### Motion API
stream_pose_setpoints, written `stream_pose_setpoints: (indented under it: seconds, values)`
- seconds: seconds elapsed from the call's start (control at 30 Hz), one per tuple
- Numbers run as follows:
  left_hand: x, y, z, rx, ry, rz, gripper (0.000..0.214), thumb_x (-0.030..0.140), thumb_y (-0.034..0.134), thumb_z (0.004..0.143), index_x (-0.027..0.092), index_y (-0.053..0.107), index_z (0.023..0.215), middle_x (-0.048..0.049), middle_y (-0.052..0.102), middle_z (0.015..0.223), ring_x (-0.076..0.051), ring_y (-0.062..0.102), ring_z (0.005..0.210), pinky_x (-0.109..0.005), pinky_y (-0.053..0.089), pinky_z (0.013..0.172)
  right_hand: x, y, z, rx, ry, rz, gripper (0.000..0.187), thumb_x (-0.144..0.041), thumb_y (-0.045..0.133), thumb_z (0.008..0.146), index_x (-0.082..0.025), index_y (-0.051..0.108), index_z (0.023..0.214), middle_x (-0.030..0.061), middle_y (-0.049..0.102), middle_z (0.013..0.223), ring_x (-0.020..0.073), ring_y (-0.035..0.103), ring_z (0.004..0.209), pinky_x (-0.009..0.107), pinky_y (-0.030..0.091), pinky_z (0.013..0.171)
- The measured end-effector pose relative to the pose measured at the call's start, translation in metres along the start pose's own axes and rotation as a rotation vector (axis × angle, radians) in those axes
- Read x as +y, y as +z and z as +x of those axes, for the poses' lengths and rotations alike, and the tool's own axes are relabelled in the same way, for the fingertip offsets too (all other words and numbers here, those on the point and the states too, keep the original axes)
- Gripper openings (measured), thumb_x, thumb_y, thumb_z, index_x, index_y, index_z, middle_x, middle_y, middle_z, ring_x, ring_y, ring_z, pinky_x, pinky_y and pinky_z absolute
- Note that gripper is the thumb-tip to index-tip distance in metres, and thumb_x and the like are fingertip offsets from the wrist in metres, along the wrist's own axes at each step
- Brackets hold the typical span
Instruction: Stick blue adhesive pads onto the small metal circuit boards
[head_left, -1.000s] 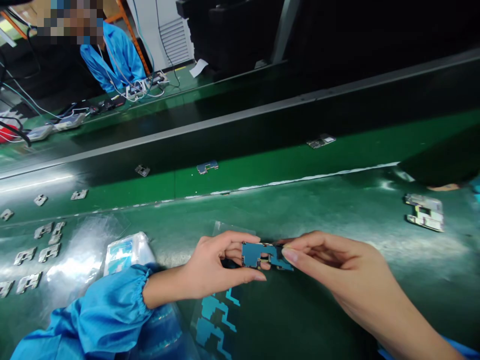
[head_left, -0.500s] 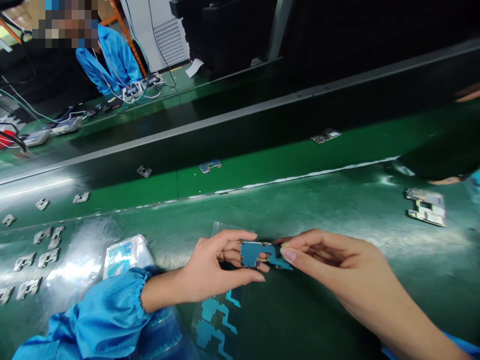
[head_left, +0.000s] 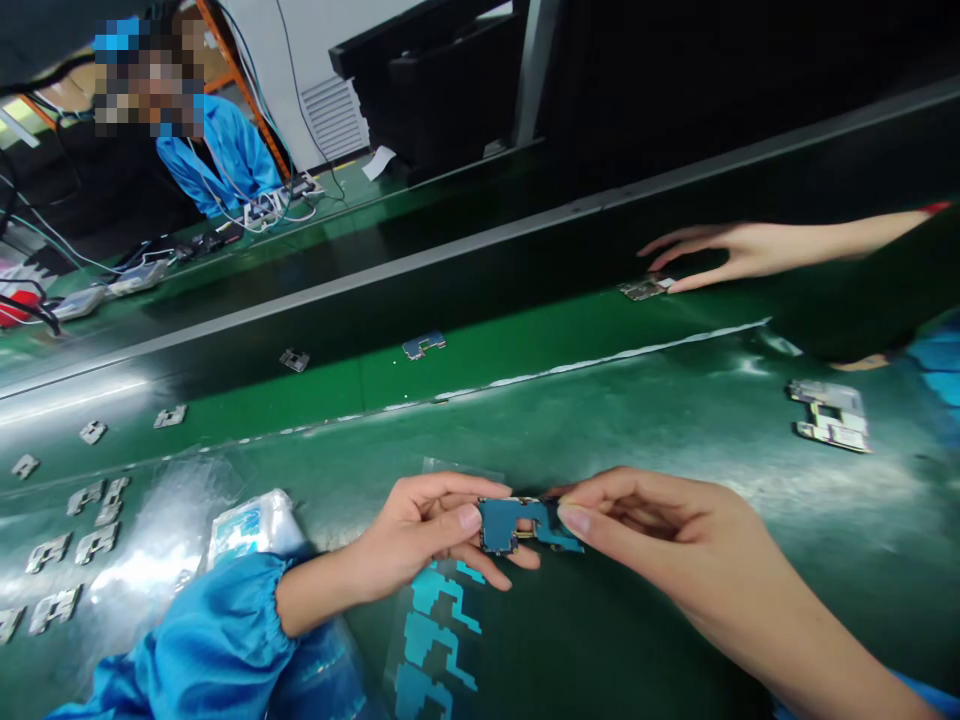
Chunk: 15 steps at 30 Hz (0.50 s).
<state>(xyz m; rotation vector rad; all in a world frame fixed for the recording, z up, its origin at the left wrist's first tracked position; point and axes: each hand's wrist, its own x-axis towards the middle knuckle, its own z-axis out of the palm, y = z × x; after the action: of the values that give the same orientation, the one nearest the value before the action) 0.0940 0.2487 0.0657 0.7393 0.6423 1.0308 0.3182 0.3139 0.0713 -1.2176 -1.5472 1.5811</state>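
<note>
Holding a small blue notched circuit board (head_left: 517, 522) just above the dark green bench top (head_left: 600, 430), over a clear sheet of blue cut-out shapes (head_left: 431, 625). Pinched at one end by the curled left hand (head_left: 420, 535), at the other by the right hand (head_left: 660, 535), thumb against forefinger.

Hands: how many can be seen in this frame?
3. The wearer's left hand and right hand pinch a small blue board at bottom centre; a co-worker's hand reaches over the belt at upper right. A skin-coloured sliver near the right edge may be another.

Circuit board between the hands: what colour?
The circuit board is blue, seen best in the head view.
</note>
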Motion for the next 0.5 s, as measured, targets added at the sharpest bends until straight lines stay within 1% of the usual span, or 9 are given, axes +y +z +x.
stream_pose_setpoints:
  seconds: [0.17, 0.37, 0.5]
  values:
    - [0.0003, 0.0001, 0.0001, -0.024, -0.004, -0.031, 0.024, 0.020, 0.063, 0.098, 0.020, 0.070, 0.121, -0.0101, 0.077, 0.112, -0.024, 0.076, 0.101, -0.027, 0.066, 0.076, 0.0016, -0.0022, -0.0030, -0.018, -0.003, 0.016, 0.028, -0.052, 0.081, 0.073, -0.024, 0.079, 0.071, 0.0071, 0.077, 0.073, 0.0203, 0.071, 0.062, 0.024, 0.056, 0.053]
    - [0.0021, 0.0019, -0.0007, 0.006, -0.049, -0.072, 0.025, 0.023, 0.069, 0.094, 0.019, 0.072, 0.119, -0.0106, 0.078, 0.110, -0.025, 0.076, 0.099, -0.027, 0.066, 0.074, 0.0052, -0.0026, -0.0028, -0.028, -0.001, 0.023, 0.029, -0.053, 0.081, 0.073, -0.024, 0.080, 0.072, 0.0070, 0.078, 0.077, 0.0209, 0.071, 0.063, 0.024, 0.057, 0.053]
    - [0.0025, 0.0009, -0.0010, -0.023, -0.063, -0.081, 0.026, 0.021, 0.067, 0.095, 0.018, 0.071, 0.121, -0.0117, 0.078, 0.112, -0.026, 0.075, 0.101, -0.026, 0.066, 0.076, 0.0032, -0.0034, -0.0019, -0.046, 0.012, 0.030, 0.028, -0.052, 0.081, 0.073, -0.024, 0.080, 0.072, 0.0074, 0.078, 0.077, 0.0210, 0.072, 0.063, 0.024, 0.058, 0.054]
